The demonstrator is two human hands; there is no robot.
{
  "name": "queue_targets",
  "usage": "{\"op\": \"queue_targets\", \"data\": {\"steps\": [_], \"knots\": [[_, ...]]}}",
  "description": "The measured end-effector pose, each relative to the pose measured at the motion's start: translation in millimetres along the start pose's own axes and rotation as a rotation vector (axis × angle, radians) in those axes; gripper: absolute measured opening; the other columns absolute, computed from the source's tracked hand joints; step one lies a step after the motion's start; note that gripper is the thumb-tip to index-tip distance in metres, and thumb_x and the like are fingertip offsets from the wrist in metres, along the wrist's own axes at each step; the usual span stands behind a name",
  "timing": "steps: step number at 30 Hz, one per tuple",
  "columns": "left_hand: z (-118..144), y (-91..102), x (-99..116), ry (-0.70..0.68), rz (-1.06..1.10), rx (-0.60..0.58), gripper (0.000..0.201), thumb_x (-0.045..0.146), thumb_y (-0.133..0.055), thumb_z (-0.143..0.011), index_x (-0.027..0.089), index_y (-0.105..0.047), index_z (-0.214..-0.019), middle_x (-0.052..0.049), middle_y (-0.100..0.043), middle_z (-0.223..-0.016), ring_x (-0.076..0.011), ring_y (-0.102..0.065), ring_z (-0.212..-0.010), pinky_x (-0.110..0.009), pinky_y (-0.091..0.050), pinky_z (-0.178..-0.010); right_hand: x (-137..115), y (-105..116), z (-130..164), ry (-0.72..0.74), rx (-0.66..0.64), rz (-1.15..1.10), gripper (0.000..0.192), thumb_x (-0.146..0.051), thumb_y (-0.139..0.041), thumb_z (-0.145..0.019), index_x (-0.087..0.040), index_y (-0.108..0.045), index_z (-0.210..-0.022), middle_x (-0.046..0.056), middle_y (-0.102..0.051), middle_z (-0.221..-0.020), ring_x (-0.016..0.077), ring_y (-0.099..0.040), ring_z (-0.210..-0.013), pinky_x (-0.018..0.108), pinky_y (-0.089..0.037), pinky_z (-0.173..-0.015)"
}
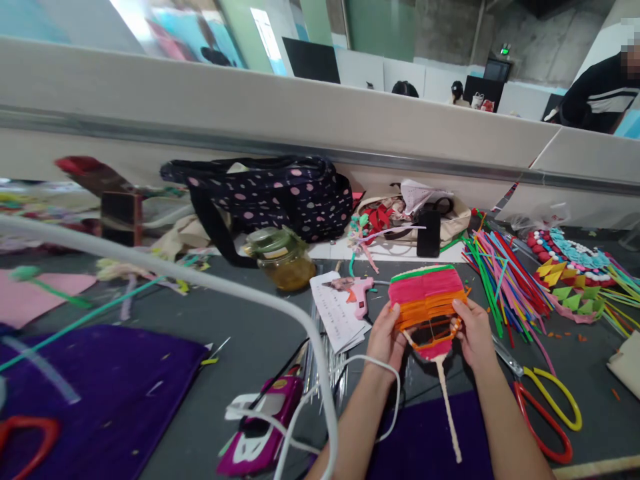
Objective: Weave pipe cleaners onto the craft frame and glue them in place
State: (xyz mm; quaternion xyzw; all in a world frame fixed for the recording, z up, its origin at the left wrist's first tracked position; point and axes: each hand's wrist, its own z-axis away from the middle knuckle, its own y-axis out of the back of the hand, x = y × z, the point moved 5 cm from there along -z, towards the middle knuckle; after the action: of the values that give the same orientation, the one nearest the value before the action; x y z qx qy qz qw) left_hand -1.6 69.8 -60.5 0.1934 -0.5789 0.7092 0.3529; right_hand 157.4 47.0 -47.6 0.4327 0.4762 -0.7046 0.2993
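Both forearms are reaching up from the bottom edge, and between them the woven fan [427,303] is being held upright above the desk [250,333], its pale handle [449,413] hanging down toward the purple felt [425,447]. Left hand [385,340] is pinching the fan's left edge, thumb in front; right hand [473,333] is gripping the right edge, fingers curled round it. Judging from the fan, the pink band at the top and the orange band under it are already filled in, while the lower part is showing open frame with only a few strands crossing it, so roughly half the weaving seems to be remaining. Just behind the fan a pink glue gun [353,288] is lying on some paper sheets [337,310]. To the right a bundle of coloured pipe cleaners [500,280] is lying fanned out, and red and yellow scissors [545,407] are resting near the right wrist. A white cable [310,347] is arcing across the left.
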Motion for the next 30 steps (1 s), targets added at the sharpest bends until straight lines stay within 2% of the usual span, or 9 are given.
{"op": "queue_targets", "data": {"steps": [3, 7, 11, 15, 18, 22, 30], "knots": [[-4, 7.6, 6, -0.046, -0.029, 0.025, 0.047, 0.028, -0.080, -0.059, 0.018, -0.058, -0.100, -0.005, -0.072, -0.088, -0.0215, -0.069, -0.080, -0.033, -0.057, -0.069, -5, 1, 0, 0.062, -0.003, 0.112, 0.031, -0.046, -0.071, -0.068, -0.017, -0.063, -0.075, -0.006, -0.055, -0.052, 0.0054, -0.042, -0.039, 0.016, -0.028, -0.035], [-3, 8.0, 5, -0.063, -0.074, 0.021, 0.054, 0.028, -0.081, -0.057, 0.018, -0.057, -0.104, -0.006, -0.072, -0.090, -0.0218, -0.069, -0.078, -0.033, -0.057, -0.067, -9, 10, -4, 0.146, 0.089, 0.159, 0.029, -0.047, -0.070, -0.069, -0.019, -0.062, -0.073, -0.004, -0.060, -0.061, 0.0101, -0.052, -0.050, 0.021, -0.041, -0.048], [-1, 8.1, 5, -0.097, -0.131, 0.049, 0.061, 0.029, -0.082, -0.056, 0.018, -0.056, -0.111, -0.006, -0.073, -0.089, -0.0219, -0.070, -0.076, -0.032, -0.058, -0.064, -5, 18, -7, 0.159, 0.119, 0.221, 0.029, -0.046, -0.070, -0.069, -0.018, -0.062, -0.071, -0.005, -0.057, -0.056, 0.0091, -0.047, -0.046, 0.020, -0.034, -0.043], [-1, 7.1, 7, -0.097, -0.152, 0.043, 0.058, 0.028, -0.080, -0.059, 0.018, -0.056, -0.112, -0.006, -0.072, -0.091, -0.0209, -0.069, -0.075, -0.030, -0.058, -0.061, -7, 20, -7, 0.170, 0.130, 0.267, 0.030, -0.047, -0.069, -0.069, -0.018, -0.062, -0.068, -0.006, -0.053, -0.050, 0.0072, -0.039, -0.041, 0.020, -0.028, -0.041], [1, 4.6, 6, -0.053, -0.151, 0.017, 0.054, 0.026, -0.079, -0.061, 0.018, -0.056, -0.109, -0.007, -0.071, -0.094, -0.0204, -0.069, -0.076, -0.028, -0.059, -0.057, -12, 19, -6, 0.162, 0.135, 0.247, 0.031, -0.049, -0.067, -0.070, -0.018, -0.064, -0.073, -0.003, -0.059, -0.056, 0.0096, -0.045, -0.044, 0.021, -0.031, -0.043], [2, 1.8, 4, -0.006, -0.156, 0.003, 0.052, 0.028, -0.079, -0.060, 0.017, -0.056, -0.106, -0.007, -0.072, -0.092, -0.0211, -0.069, -0.074, -0.028, -0.058, -0.054, -18, 22, -7, 0.243, 0.163, 0.263, 0.036, -0.053, -0.066, -0.069, -0.017, -0.066, -0.075, -0.002, -0.060, -0.056, 0.0128, -0.050, -0.051, 0.022, -0.036, -0.047], [5, -1.7, 8, -0.106, -0.190, 0.008, 0.059, 0.030, -0.081, -0.058, 0.016, -0.057, -0.110, -0.008, -0.073, -0.091, -0.0228, -0.069, -0.076, -0.031, -0.057, -0.062, -12, 31, -12, 0.313, 0.177, 0.417, 0.041, -0.056, -0.062, -0.071, -0.015, -0.064, -0.071, -0.003, -0.053, -0.050, 0.0111, -0.045, -0.049, 0.022, -0.034, -0.047]]}}
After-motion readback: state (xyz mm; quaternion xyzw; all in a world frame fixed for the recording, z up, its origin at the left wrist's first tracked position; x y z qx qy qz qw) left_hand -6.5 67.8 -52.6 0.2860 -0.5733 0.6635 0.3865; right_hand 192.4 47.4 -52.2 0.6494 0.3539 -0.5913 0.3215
